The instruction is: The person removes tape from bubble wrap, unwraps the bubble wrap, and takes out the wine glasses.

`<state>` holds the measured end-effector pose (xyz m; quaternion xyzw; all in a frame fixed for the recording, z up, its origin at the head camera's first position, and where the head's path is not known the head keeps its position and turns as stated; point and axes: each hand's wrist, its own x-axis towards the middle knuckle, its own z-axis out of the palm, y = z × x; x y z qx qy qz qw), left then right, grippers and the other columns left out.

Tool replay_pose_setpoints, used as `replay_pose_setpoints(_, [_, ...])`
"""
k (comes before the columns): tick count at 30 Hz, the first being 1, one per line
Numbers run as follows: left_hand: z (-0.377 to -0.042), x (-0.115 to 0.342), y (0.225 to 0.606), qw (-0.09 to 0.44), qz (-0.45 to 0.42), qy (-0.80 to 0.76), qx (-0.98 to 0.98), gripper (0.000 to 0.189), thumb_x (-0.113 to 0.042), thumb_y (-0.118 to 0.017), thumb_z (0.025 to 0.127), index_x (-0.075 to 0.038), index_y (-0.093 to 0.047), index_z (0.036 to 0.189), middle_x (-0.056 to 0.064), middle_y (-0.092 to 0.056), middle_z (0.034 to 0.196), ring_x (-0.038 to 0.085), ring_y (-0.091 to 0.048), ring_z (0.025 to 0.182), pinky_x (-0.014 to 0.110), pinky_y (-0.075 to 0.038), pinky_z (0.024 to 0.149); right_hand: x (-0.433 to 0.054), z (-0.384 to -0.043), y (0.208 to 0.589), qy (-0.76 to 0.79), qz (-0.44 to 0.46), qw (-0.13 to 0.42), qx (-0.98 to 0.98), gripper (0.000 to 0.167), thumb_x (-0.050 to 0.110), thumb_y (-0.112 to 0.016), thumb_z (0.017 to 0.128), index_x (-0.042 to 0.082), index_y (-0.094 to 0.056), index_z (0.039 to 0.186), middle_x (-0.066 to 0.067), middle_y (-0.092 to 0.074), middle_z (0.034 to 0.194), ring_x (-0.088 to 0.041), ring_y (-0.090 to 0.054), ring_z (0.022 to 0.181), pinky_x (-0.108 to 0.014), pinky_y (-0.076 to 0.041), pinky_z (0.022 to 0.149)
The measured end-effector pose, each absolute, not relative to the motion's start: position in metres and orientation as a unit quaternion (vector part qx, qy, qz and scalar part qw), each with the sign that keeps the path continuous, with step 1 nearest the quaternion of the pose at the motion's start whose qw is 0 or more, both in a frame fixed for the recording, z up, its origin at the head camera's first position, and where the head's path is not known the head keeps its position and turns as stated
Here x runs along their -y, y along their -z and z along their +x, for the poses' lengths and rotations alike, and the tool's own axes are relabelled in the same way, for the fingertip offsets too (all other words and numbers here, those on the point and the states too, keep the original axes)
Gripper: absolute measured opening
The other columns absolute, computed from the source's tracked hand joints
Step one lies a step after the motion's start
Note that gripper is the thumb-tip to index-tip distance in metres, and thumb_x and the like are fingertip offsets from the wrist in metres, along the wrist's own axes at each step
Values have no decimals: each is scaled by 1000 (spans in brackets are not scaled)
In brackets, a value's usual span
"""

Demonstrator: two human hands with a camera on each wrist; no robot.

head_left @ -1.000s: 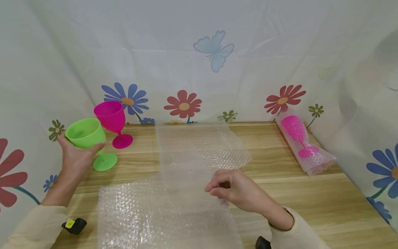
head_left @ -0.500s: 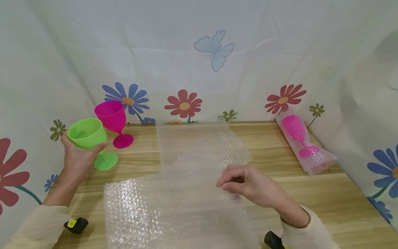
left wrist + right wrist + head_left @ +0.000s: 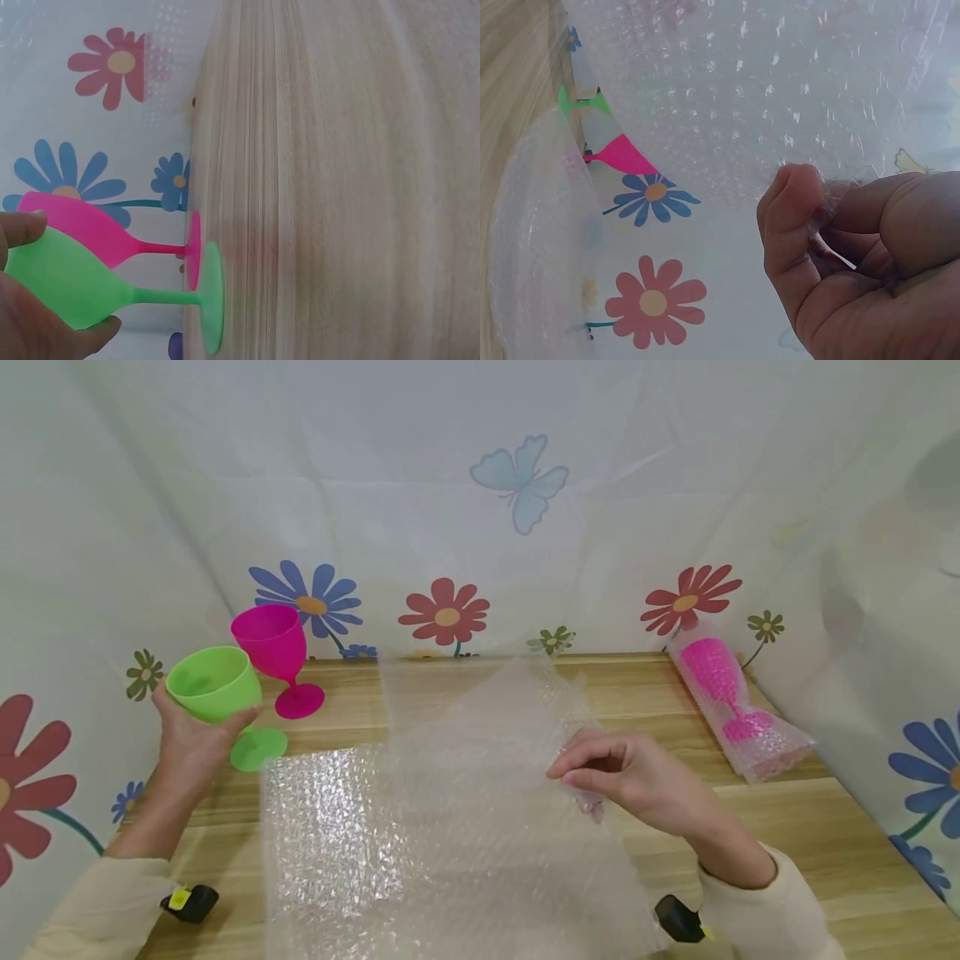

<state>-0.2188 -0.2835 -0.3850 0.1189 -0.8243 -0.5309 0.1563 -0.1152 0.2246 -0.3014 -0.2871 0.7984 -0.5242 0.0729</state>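
My left hand (image 3: pixel 191 739) grips the bowl of a green goblet (image 3: pixel 213 683), thumb and fingers round its sides. In the left wrist view the goblet's foot (image 3: pixel 213 298) is down at the wooden table. Close behind it stands a pink goblet (image 3: pixel 272 643), upright. Between thumb and fingertips my right hand (image 3: pixel 637 781) pinches the edge of a clear bubble wrap sheet (image 3: pixel 450 860). The right wrist view has this sheet (image 3: pixel 735 82) hanging from the pinch. A second bubble wrap sheet (image 3: pixel 427 693) lies behind, partly covered by the first.
At the right rear of the wooden table (image 3: pixel 780 843) lies a pink goblet wrapped in bubble wrap (image 3: pixel 716 685). A white flowered curtain (image 3: pixel 360 485) encloses the back and sides. Black wrist devices hang under both sleeves.
My right hand has moved to the right and slightly up, drawing the bubble wrap sheet along and further back over the table. The left hand keeps its grip on the green goblet.
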Motion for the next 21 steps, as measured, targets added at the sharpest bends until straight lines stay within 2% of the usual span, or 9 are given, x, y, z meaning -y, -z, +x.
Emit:
replay_pose_setpoints(5, [-219,283,384,158,124,529,825,105,-26,-77,93,-27,5,158,15,-26,158,31,-34,139,49,-34,118,-233,-121,294,533,-260,62,-803,15,-3,-67,96,-1,-77,108,-16,-68,101,-15,-62,68,-26,-56,61])
replay_pose_setpoints(9, [-218,282,383,161,126,529,824,105,-26,-77,93,-26,5,159,16,-26,158,33,-34,139,51,-33,118,-240,-129,286,540,-229,52,-808,16,-1,-68,97,-5,-75,110,-6,-70,100,-14,-61,73,-24,-54,66])
replay_pose_setpoints(13, [-218,282,385,167,123,530,823,105,-24,-77,92,-25,4,158,16,-26,158,32,-34,139,48,-30,120,-248,-142,284,537,-207,31,-817,18,-1,-68,97,-7,-74,112,-1,-70,93,-14,-59,72,-24,-53,65])
replay_pose_setpoints(18, [-219,283,386,177,116,533,820,104,-21,-78,92,-24,3,158,15,-28,157,29,-34,138,43,-29,120,-255,-156,281,522,-174,8,-835,20,3,-69,97,-5,-75,115,0,-73,103,-12,-63,79,-23,-54,68])
replay_pose_setpoints(21, [-219,283,386,182,113,534,818,103,-21,-78,92,-23,2,158,15,-29,156,27,-35,137,40,-30,119,-258,-164,281,539,-173,5,-824,21,2,-69,98,-8,-73,116,1,-73,104,-11,-62,78,-22,-54,67])
